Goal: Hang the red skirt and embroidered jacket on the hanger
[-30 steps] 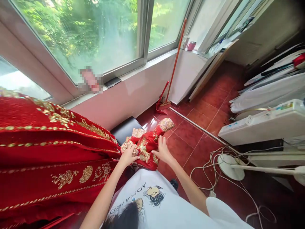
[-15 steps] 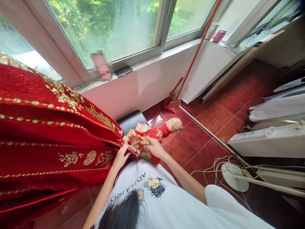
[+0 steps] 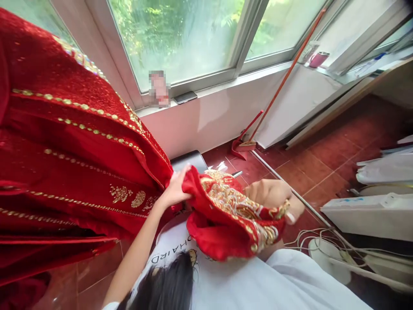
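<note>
A large red garment (image 3: 97, 172) with gold beading and embroidery hangs across the left side. A loose part of red cloth with a heavily embroidered gold edge (image 3: 230, 200) is stretched in front of my white shirt; it may be a sleeve, but I cannot tell. My left hand (image 3: 176, 189) is closed on the red fabric at this part's left end. At its right end, my right hand (image 3: 274, 196) grips the gold-trimmed edge, with its fingers partly blurred and cloth covering the wrist.
A black seat (image 3: 190, 161) stands behind the cloth, below the window sill. A red dustpan (image 3: 240, 150) and a long-handled broom (image 3: 287, 77) lean by the wall. Tangled cables (image 3: 309, 237), a white round base (image 3: 329, 260) and white items lie right. A pink mug (image 3: 319, 59) sits on the sill.
My right hand has moved right and towards me, pulling the embroidered part out wide. My left hand has shifted slightly right and up. The view has turned a little left.
</note>
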A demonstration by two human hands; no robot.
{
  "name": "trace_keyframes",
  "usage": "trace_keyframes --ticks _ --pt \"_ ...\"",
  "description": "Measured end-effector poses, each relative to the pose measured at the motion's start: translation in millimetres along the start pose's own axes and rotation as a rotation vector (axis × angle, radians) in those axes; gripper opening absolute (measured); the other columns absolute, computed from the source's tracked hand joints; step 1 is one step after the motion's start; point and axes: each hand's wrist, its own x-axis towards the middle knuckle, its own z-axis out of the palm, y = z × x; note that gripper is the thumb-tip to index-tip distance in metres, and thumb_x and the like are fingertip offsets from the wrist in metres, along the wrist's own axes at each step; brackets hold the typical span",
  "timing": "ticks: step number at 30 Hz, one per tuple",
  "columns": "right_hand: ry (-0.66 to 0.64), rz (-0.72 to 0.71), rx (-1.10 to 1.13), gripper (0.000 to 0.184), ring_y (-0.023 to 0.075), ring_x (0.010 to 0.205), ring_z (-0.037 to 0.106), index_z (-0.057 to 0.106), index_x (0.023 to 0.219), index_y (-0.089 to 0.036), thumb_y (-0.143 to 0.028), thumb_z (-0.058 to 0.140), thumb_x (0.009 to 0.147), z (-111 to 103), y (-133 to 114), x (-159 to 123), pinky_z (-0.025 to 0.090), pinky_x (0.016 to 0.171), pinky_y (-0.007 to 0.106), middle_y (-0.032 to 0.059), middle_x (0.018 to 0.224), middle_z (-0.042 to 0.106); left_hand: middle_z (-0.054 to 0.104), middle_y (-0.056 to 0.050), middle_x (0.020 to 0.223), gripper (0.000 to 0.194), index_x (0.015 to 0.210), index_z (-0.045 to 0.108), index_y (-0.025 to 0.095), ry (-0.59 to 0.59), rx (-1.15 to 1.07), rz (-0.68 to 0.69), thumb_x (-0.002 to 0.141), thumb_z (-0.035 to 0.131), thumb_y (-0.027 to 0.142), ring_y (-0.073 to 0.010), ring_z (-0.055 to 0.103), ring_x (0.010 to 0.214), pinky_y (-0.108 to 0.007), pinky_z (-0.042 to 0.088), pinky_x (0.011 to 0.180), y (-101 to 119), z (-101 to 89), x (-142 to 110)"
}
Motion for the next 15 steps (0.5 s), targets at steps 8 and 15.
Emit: trace_keyframes --ticks 8,15 --pt "0.432 -0.244 -0.073 0.054 0.0103 0.038 0.049 0.057 0.054 -0.025 -0.077 0.056 0.063 26.5 11.7 33.9 0.040 0.040 0.021 -0.0013 0.045 0.045 0.049 -0.014 0.139 0.101 0.149 0.031 0.023 -0.571 -0.355 -0.106 0.062 0.076 0.048 -0.0313 0.052 0.122 -0.045 0.044 0.101 -14.5 -19.8 -34.9" --pt "0.235 -0.538 0.322 0.045 0.0174 0.040 0.051 0.067 0.061 -0.030 -0.074 0.060 0.061 16.9 31.0 83.3 0.038 0.034 0.031 0.0021 0.048 0.050 0.038 -0.012 0.146 0.097 0.137 0.046 0.024 -0.291 -0.307 -0.114 0.052 0.082 0.055 -0.0336 0.036 0.137 -0.047 0.025 0.117 -39.2 -4.8 -80.3"
